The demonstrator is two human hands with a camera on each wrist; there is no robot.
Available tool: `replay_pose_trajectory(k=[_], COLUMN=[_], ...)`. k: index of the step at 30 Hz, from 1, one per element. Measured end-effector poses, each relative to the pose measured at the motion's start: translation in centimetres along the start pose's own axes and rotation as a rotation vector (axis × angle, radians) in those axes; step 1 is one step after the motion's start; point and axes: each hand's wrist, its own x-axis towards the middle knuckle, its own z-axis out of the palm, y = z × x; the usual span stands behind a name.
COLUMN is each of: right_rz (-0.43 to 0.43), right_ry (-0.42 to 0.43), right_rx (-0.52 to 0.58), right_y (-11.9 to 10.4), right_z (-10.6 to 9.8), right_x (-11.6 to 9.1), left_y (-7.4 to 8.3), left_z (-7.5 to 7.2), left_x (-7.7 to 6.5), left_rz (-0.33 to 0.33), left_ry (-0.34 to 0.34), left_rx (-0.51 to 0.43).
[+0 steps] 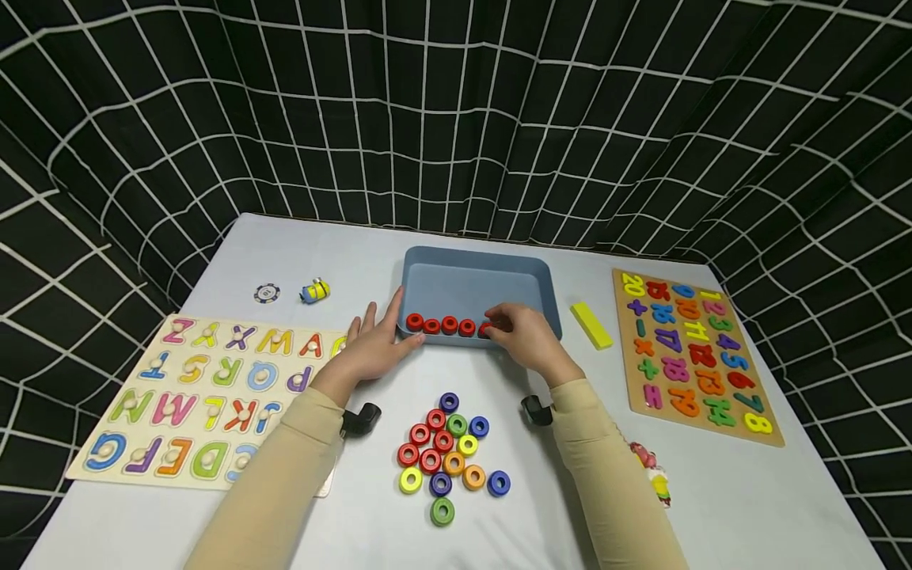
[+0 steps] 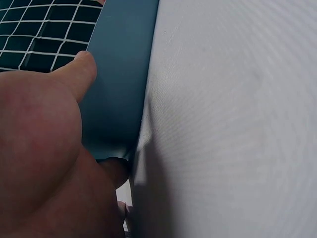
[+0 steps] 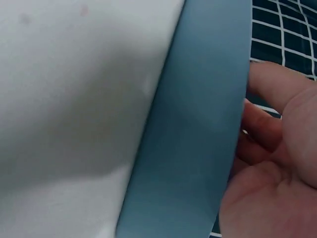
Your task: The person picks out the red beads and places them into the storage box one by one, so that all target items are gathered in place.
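A blue-grey tray (image 1: 470,277) lies at the back of the table, with a row of red rings (image 1: 449,324) along the inside of its near wall. My left hand (image 1: 374,348) steadies the tray's near left corner, fingers extended and spread along its left side. In the left wrist view the thumb (image 2: 79,74) rests at the near wall's top edge. My right hand (image 1: 526,336) reaches over the near wall and pinches a red ring (image 1: 484,329) at the right end of the row. In the right wrist view the wall (image 3: 193,124) hides the fingertips and the ring.
Several coloured rings (image 1: 442,441) lie between the forearms. A letter board (image 1: 214,396) is left, a number board (image 1: 694,356) right. A yellow block (image 1: 591,325) lies right of the tray. A poker chip (image 1: 267,294), a small yellow-blue figure (image 1: 315,290) and a colourful toy (image 1: 651,475) also lie around.
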Motion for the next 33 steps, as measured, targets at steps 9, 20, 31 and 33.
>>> replay_pose_trajectory(k=[9, 20, 31, 33], right_rz=[-0.012, -0.374, -0.469, -0.45], right_ry=[0.026, -0.224, -0.368, -0.384], right_rx=[0.098, 0.041, -0.228, -0.262], right_y=[-0.4, -5.6, -8.1, -8.5], right_z=[-0.3, 1.2, 3.6, 3.7], right_x=[-1.1, -5.3, -6.8, -6.9], left_y=[0.2, 0.1, -0.3, -0.3], left_z=[-0.1, -0.1, 0.1, 0.1], left_x=[-0.2, 0.0, 0.3, 0.3], left_rz=[-0.009, -0.005, 0.001, -0.001], left_ry=[0.0, 0.006, 0.015, 0.01], left_rx=[0.008, 0.03, 0.032, 0.029])
